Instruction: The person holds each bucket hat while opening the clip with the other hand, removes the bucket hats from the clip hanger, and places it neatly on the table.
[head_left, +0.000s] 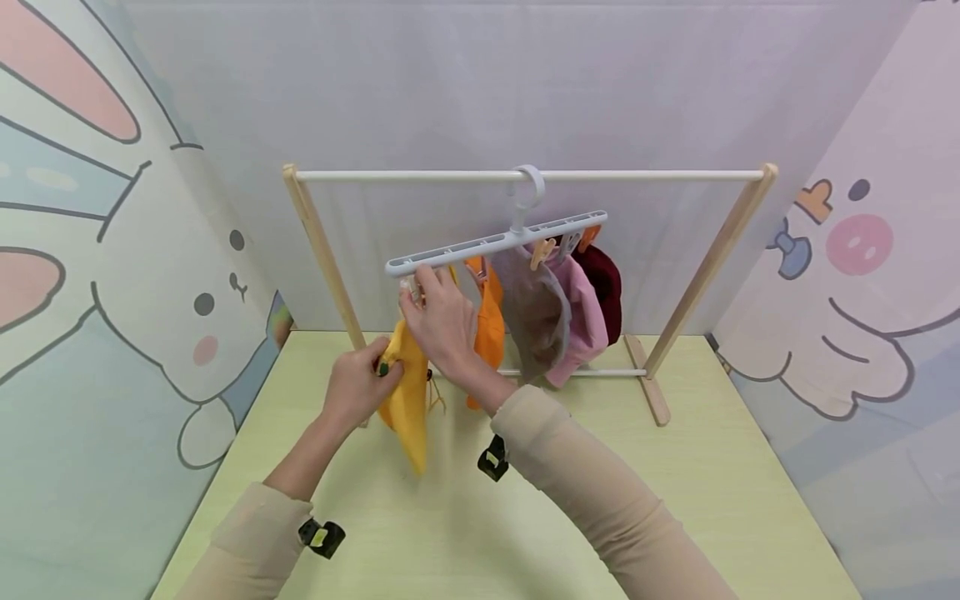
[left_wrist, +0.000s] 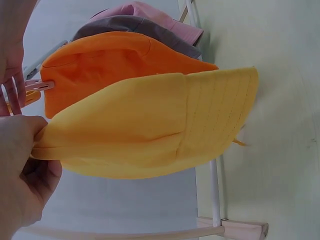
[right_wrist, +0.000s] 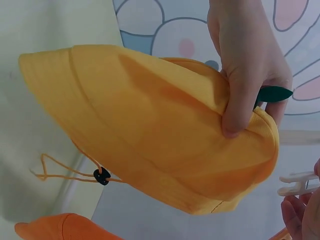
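Note:
My left hand (head_left: pixel 356 387) pinches the crown of a yellow bucket hat (head_left: pixel 411 400) near its green leaf (right_wrist: pixel 274 94), and the brim hangs downward. From the hat dangles a thin cord with a black toggle (right_wrist: pixel 102 175). Just under the left end of a pale grey hanger (head_left: pixel 487 246), my right hand (head_left: pixel 444 321) grips a white clip (right_wrist: pixel 300 184). The clip's jaws point toward the yellow hat, with a small gap between them and the fabric. Right of this hand an orange hat (head_left: pixel 490 321) hangs from a pink clip (left_wrist: pixel 47 85).
Further along the hanger hang a grey hat (head_left: pixel 528 308), a pink hat (head_left: pixel 583 321) and a dark red hat (head_left: pixel 611 292). The hanger hooks over the white bar (head_left: pixel 637 176) of a wooden-legged rack (head_left: pixel 708 267), which stands on a pale yellow-green table (head_left: pixel 675 500).

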